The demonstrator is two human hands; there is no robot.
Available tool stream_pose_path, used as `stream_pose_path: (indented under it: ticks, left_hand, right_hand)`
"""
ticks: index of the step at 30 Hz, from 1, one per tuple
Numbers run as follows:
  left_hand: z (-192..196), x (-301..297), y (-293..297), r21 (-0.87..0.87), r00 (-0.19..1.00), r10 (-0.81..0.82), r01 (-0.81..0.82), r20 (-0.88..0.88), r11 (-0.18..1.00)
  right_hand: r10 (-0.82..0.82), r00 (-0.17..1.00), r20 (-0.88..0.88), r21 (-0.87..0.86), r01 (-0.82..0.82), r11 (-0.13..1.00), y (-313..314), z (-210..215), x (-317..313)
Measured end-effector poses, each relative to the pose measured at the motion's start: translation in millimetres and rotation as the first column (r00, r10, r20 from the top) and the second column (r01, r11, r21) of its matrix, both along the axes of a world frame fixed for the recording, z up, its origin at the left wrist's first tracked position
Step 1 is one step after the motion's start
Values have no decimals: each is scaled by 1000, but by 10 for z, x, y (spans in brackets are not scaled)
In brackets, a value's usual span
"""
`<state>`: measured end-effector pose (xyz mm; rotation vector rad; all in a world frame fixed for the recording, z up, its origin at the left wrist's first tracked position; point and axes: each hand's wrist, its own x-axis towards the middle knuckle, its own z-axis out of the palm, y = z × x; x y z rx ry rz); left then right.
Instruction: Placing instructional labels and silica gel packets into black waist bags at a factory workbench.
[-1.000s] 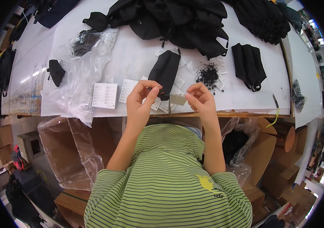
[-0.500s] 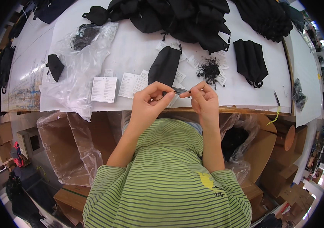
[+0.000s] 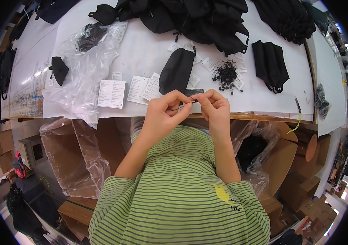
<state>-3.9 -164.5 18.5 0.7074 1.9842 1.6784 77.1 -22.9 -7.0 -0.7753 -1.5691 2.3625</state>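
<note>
My left hand (image 3: 163,112) and my right hand (image 3: 215,108) meet at the near edge of the white table (image 3: 141,53), fingertips pinched together on a small dark hang tag (image 3: 193,93) and its thin black string. Just beyond them lies a folded black cloth pouch (image 3: 177,70), with white paper tags (image 3: 144,87) to its left. A small heap of black string loops (image 3: 225,74) sits to the right of the pouch.
A crumpled clear plastic bag (image 3: 85,79) covers the table's left. A pile of black fabric items (image 3: 190,16) lies at the back, a stack of folded black pouches (image 3: 270,63) at right. Cardboard boxes lined with plastic (image 3: 65,155) stand below the table edge on both sides.
My two hands have come together from slightly apart, closing on the small tag and string in front of my chest. My head has shifted a little, moving the table upward in view.
</note>
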Motion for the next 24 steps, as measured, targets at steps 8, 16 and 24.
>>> stream_pose_path:
  ticks: [8, 16, 24]
  left_hand:
    - [-21, -9, -30, -46, 1000, -7, 6, -19, 999]
    - [-9, -25, -34, -42, 1000, -4, 3, -30, 999]
    - [-40, -28, -35, -53, 1000, -10, 8, -25, 999]
  right_hand:
    - [-45, 984, -173, 315, 98, 944, -95, -16, -45]
    - [-72, 991, -114, 300, 103, 949, -74, -93, -54]
    - [-41, 994, -99, 272, 67, 960, -63, -104, -41]
